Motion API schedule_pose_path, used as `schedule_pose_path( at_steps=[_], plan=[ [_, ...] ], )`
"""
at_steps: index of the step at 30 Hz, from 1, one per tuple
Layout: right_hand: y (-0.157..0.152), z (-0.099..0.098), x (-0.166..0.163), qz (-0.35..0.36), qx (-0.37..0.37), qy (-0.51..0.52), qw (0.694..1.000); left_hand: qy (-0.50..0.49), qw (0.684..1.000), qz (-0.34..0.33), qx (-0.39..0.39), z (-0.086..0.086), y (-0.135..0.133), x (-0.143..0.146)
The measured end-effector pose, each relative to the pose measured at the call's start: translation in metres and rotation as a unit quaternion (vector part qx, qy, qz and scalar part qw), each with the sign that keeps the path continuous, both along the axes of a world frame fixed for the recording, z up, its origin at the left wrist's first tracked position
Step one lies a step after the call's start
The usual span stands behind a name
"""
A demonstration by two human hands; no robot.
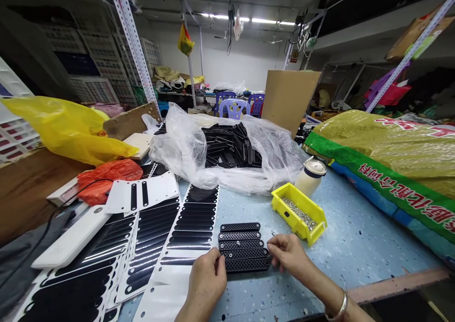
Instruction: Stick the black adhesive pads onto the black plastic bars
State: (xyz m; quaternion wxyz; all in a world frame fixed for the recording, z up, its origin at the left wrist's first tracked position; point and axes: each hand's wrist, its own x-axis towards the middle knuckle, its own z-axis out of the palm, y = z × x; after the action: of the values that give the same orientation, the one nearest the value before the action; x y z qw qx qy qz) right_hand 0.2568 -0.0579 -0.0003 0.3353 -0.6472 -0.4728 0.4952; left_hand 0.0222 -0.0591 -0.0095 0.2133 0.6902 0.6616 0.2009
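Several black strips [244,252] with a mesh-patterned face lie side by side in front of me, small silver metal pieces showing on some of them, mostly near the ends. At their left ends is my left hand [206,280], thumb and index finger closed together; whatever they pinch is hidden. My right hand [287,252] is at the right ends, fingertips pinched beside one strip's tip, and anything between them is too small to make out. Behind my right hand stands a yellow bin [282,208] of small shiny metal parts.
An open clear plastic bag [185,146] holds a heap of black strips [227,144]. Sheets of black adhesive strips [194,217] spread on the left, under a long white device [73,239]. A cream bottle [310,177] and a large printed sack [387,156] stand right.
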Motion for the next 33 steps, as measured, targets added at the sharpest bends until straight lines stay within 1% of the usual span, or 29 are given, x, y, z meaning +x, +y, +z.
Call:
schedule_pose_path(
  at_steps=[3,8,13,15,18,24,27,33],
  plan=[
    [0.003,-0.001,-0.005,0.008,-0.033,0.025,0.999,-0.003,1.000,0.002,0.010,-0.001,-0.001,0.001],
    [0.006,0.004,-0.006,0.016,-0.058,0.056,0.997,-0.004,1.000,0.004,0.020,0.000,-0.001,0.001],
    [0.009,0.010,0.001,0.032,-0.112,0.147,0.982,-0.009,1.000,-0.001,0.005,-0.003,0.001,-0.001],
    [0.010,0.009,0.003,0.030,-0.119,0.168,0.978,-0.012,1.000,-0.007,-0.003,-0.003,0.001,-0.002],
    [0.010,0.006,0.001,0.022,-0.112,0.170,0.979,-0.012,1.000,-0.004,-0.005,-0.002,-0.001,-0.001],
    [0.008,0.003,-0.006,0.022,-0.051,0.093,0.994,-0.026,0.999,0.017,0.008,0.005,-0.002,0.002],
    [0.007,0.004,-0.007,0.025,-0.049,0.089,0.995,-0.045,0.999,0.028,0.001,0.007,-0.001,0.003],
    [0.007,0.002,-0.004,0.032,-0.049,0.097,0.994,-0.044,0.998,0.047,0.004,0.009,0.000,0.008]
  ],
)
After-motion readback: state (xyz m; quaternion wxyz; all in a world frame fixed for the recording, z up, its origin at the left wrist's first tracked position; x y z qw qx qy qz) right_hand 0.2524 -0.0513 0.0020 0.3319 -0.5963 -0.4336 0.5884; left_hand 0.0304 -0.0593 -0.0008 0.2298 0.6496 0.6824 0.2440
